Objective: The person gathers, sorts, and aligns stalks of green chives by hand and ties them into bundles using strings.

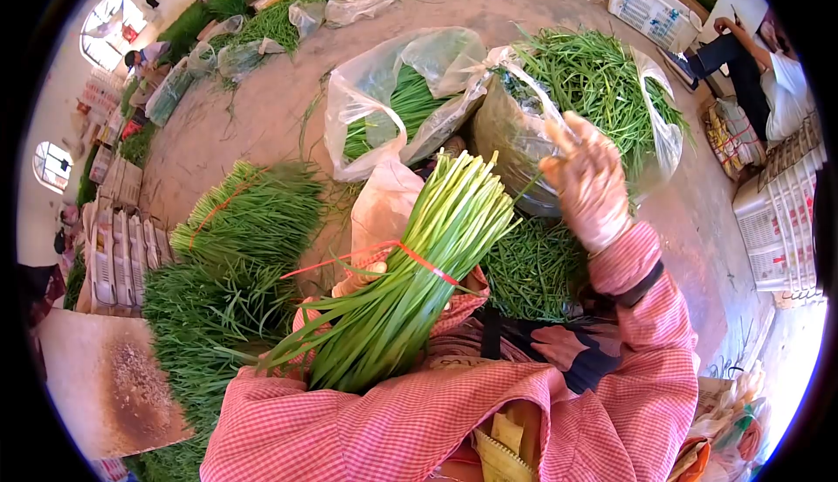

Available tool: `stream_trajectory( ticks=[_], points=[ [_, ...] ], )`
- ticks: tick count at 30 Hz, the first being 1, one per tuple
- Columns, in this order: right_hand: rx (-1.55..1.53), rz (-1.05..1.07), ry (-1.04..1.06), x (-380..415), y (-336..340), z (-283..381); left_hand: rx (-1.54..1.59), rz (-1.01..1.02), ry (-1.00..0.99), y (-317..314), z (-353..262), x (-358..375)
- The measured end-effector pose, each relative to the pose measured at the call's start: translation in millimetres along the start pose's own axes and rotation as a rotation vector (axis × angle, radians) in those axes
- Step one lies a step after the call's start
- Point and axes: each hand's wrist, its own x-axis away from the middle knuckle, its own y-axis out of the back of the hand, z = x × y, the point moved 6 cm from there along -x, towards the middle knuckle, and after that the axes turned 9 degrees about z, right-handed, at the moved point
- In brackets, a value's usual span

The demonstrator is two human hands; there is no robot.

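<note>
A bundle of garlic chives (428,246), cut stem ends up and leafy ends toward my lap, lies slanted against my body. Around its middle runs a red tie (428,266), with a loose tail sticking out to the left. My left hand (360,279) is closed on the bundle from behind, mostly hidden by the leaves. Off to the right, my right hand (594,187) is raised in a thin, clear glove, its fingers apart and holding nothing. It overlaps the plastic bag of loose greens (594,89) in this view.
Tied chives (249,207) are piled at my left. Ahead stands an open plastic bag (367,133) with greens inside; trimmings (537,268) lie by my knees. White crates (650,6) stand at the back right. A seated person (768,81) is at the far right.
</note>
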Motion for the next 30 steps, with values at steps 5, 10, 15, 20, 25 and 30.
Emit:
stream_trajectory(
  ticks=[5,10,15,20,25,30],
  points=[
    [0.12,0.005,-0.199,17,-50,-63,-0.022,0.015,-0.004,1,-8,-6],
    [0.449,0.331,-0.565,65,-98,-148,-0.032,0.006,-0.023,0,-13,1],
    [-0.014,0.891,-1.024,131,-116,-146,-0.026,-0.029,-0.035,0,-11,19],
    [-1.871,0.513,-0.475,43,-68,18,-0.12,-0.069,0.007,-5,-19,18],
    [-1.503,0.166,-0.379,33,-132,39,-0.586,-0.223,0.073,-48,-54,17],
    [-1.33,-0.057,-0.947,72,-113,-37,-1.157,-0.406,0.008,-53,-93,22]
  ],
)
